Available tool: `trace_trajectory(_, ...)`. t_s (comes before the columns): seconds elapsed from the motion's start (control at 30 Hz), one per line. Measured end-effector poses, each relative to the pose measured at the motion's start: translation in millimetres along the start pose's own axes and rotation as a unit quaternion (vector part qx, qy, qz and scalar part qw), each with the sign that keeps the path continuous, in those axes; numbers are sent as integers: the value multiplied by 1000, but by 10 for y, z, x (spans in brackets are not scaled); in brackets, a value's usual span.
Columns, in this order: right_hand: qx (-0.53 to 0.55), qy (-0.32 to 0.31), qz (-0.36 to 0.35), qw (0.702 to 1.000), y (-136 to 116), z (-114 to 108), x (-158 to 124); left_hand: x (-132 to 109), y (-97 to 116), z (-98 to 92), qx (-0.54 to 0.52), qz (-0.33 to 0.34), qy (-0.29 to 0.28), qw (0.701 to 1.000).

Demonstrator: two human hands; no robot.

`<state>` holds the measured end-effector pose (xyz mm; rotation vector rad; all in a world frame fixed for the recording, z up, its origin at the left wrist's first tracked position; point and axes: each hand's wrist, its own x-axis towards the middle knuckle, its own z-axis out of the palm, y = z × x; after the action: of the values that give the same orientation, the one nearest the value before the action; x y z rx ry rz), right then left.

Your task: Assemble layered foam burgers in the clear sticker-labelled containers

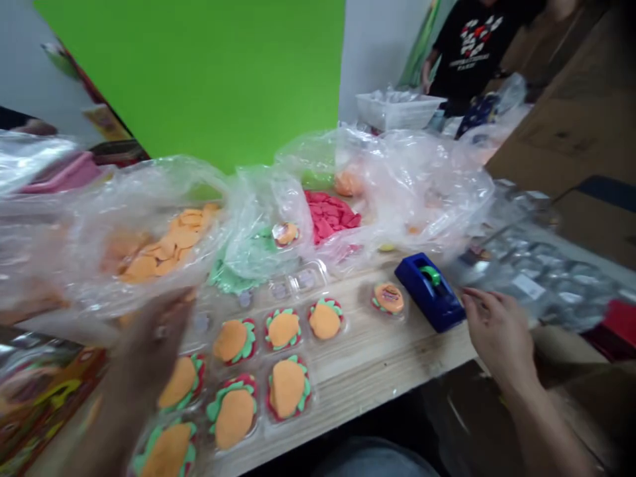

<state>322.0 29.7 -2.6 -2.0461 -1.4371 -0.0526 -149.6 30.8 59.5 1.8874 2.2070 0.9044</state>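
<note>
My left hand [158, 331], smeared by motion, hovers over the left end of the clear plastic tray [263, 361]; its fingers cannot be made out well. In the tray's compartments sit several toy burgers [283, 329] with orange, green and red foam layers. My right hand [499, 331] is beside the near right end of a blue tape dispenser [431, 291] with a green core. Its fingers are bent together, and whatever they may hold is too small to see. A single packed toy burger [388, 298] with a printed label lies left of the dispenser.
Behind the tray lie plastic bags with orange foam pieces [171, 245], green pieces [243, 265] and red pieces [330, 215]. Clear plastic packs [541, 278] are heaped at right, near a cardboard box [571, 126]. A person in a black shirt [477, 50] stands beyond a white bin [395, 111].
</note>
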Motion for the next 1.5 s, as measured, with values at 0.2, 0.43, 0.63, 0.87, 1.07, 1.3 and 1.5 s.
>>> trace_trajectory(0.2, 80, -161, 62, 982, 231, -37, 218, 38, 1759, 1237, -186, 129, -391, 892)
trace_trajectory(0.43, 226, -267, 120, 929, 186, -126, 269, 219, 2139, 2073, -169, 34, -465, 868)
trace_trajectory(0.63, 368, -231, 153, 888, 293, -262, -14, 76, 2065, 2043, -295, -42, -398, 867)
trace_trajectory(0.87, 303, -138, 175, 926, 464, 86, -237, 107, 2059, 1380, -475, -108, -415, 768)
trace_trajectory(1.07, 251, -154, 173, 940, 224, 9, -230, -31, 2082, 775, -644, -131, -359, 663)
trace_trajectory(1.3, 481, -203, -17, 853, -989, -709, -611, -178, 2063, 505, -646, -145, -322, 676)
trace_trajectory(1.5, 515, -159, -18, 842, -1470, -637, -624, -327, 2106, 418, -629, -157, -272, 711)
